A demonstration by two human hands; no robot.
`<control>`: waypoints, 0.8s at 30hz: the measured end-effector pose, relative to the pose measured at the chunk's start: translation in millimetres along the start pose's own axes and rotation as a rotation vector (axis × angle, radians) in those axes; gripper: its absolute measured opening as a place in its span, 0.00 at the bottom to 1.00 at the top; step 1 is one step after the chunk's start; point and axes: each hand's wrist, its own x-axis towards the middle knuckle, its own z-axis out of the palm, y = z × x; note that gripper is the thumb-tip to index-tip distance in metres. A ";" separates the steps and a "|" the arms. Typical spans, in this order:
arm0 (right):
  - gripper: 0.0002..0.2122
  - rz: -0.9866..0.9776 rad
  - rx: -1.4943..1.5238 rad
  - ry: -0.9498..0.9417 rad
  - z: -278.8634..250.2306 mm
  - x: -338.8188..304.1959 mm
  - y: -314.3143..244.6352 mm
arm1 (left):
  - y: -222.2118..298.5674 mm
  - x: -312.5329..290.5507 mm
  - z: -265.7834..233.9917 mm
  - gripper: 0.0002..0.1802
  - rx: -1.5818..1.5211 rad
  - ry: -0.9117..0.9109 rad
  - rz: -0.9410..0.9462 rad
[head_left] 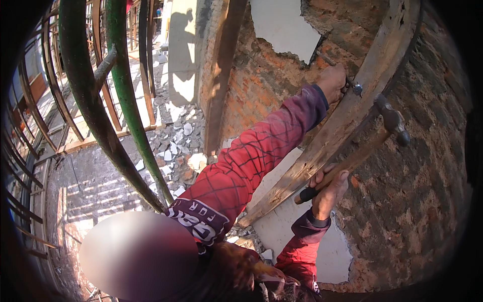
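My left hand is closed in a fist against the brick wall. From its right side sticks the shiny round end of a metal chisel; the rest of that tool is hidden in the fist. Lower down, my right hand grips a hammer near the dark end of its wooden handle. The hammer's steel head is up to the right, apart from the chisel's end. A weathered wooden post runs slantwise beside both hands.
White plaster patches cling to the wall. Broken plaster and brick rubble lies along its foot. To the left rise green poles and bamboo framing. A brown upright timber stands near the wall. A blurred round shape covers the lower left.
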 end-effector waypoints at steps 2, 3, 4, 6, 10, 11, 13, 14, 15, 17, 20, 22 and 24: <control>0.30 -0.389 0.153 0.023 17.5 2.3 -43.2 | -11.5 46.9 -23.5 0.18 0.208 -0.004 0.207; 0.30 -0.610 0.241 0.037 33.2 5.4 -65.8 | -10.6 94.1 -60.6 0.18 0.402 0.049 0.416; 0.30 -0.833 0.240 0.040 20.3 10.7 -83.3 | -18.8 92.3 -52.1 0.19 0.359 0.038 0.339; 0.31 -1.153 0.150 0.076 3.6 14.0 -101.6 | -23.8 56.0 1.1 0.19 0.158 -0.033 0.173; 0.29 -0.347 -0.141 0.059 28.4 35.3 39.9 | 1.4 27.4 -9.2 0.20 -0.092 0.059 0.029; 0.29 0.062 -0.110 -0.114 20.7 28.3 33.7 | 2.7 29.0 -11.2 0.20 -0.120 0.065 0.009; 0.30 0.089 -0.185 -0.011 3.4 2.7 7.2 | -3.0 22.7 3.6 0.18 -0.093 0.050 0.033; 0.31 -0.018 -0.186 -0.011 0.2 -2.3 -11.8 | -4.6 17.6 0.8 0.18 -0.073 0.070 0.050; 0.32 -0.136 -0.163 -0.012 1.8 -0.2 -28.4 | -0.9 15.9 -4.0 0.18 -0.059 0.075 0.061; 0.34 -0.544 -0.005 0.171 15.6 5.9 -81.1 | 1.6 14.5 -11.0 0.18 -0.053 0.082 0.059; 0.34 -1.142 0.149 0.044 2.9 18.8 -116.4 | 0.8 17.4 -5.4 0.17 -0.031 0.063 0.049; 0.34 -1.260 0.212 0.135 22.9 31.7 -64.9 | -0.7 24.0 -6.4 0.17 -0.049 0.054 0.012; 0.30 -0.427 -0.238 0.096 14.8 30.5 28.6 | -4.7 26.3 1.4 0.17 -0.098 0.044 0.011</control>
